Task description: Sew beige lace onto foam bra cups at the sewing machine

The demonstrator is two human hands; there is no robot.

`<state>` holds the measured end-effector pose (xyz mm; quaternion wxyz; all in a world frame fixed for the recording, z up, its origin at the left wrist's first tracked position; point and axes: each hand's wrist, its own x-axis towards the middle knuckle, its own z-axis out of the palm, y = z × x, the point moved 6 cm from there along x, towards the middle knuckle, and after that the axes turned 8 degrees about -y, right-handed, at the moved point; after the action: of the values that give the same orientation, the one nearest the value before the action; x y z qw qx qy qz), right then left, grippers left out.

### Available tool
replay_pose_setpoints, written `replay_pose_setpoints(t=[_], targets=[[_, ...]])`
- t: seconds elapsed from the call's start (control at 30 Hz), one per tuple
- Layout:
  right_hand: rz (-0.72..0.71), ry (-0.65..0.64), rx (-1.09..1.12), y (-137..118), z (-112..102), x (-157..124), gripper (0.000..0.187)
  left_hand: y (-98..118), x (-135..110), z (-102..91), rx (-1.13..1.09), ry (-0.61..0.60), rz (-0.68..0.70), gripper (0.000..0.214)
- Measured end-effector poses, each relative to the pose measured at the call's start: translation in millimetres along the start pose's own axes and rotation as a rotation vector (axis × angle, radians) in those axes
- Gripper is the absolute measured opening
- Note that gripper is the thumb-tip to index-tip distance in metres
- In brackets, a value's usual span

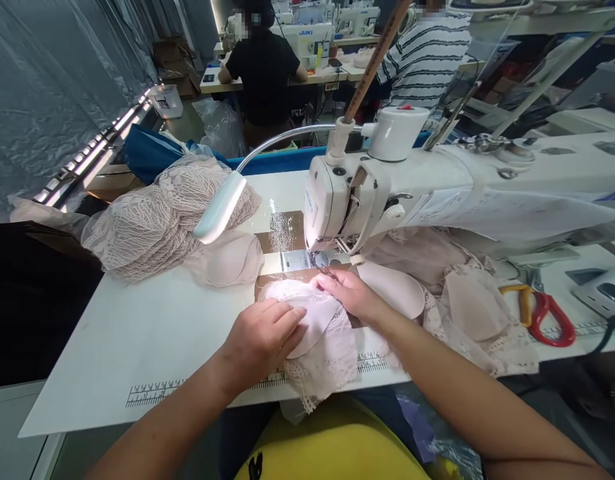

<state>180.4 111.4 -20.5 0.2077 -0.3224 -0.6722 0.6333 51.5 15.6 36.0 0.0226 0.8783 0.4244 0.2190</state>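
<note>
A pale pink bra cup with lace edging (315, 327) lies in front of the sewing machine's needle area, its lace hanging over the table's front edge. My left hand (262, 337) is closed on the left side of the cup, thumb and fingers pinching the fabric. My right hand (350, 292) is closed at the cup's upper right edge, just in front of the presser foot (315, 259). A slim dark thing (326, 270) shows by the right fingertips, too small to name. The white sewing machine (387, 193) stands over the work.
Stacked lace pieces (162, 213) and loose cups (230, 260) lie left. A lamp (222, 207) on a bent neck hangs over them. More lace cups (477, 307) and red-handled scissors (550, 323) lie right. Two people (262, 67) sit at machines beyond.
</note>
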Motion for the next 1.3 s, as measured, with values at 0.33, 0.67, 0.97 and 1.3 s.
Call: replay_pose_setpoints(t=[0.33, 0.67, 0.97, 1.3], targets=[[-0.081, -0.134, -0.072, -8, 9, -1, 0.023, -76, -46, 16.1, -1.056, -0.286, -0.847, 0.056], [-0.067, -0.092, -0.357, -9, 2, -5, 0.013, -66, -10, 35.1, -1.283, -0.203, -0.746, 0.027], [-0.505, 0.035, -0.934, -27, 24, -18, 0.025, -134, 5, -25.1, -0.165, -0.133, -0.680, 0.046], [-0.019, -0.237, -1.043, -25, 7, -20, 0.016, -163, 0, 15.5, -0.619, -0.295, -0.822, 0.030]])
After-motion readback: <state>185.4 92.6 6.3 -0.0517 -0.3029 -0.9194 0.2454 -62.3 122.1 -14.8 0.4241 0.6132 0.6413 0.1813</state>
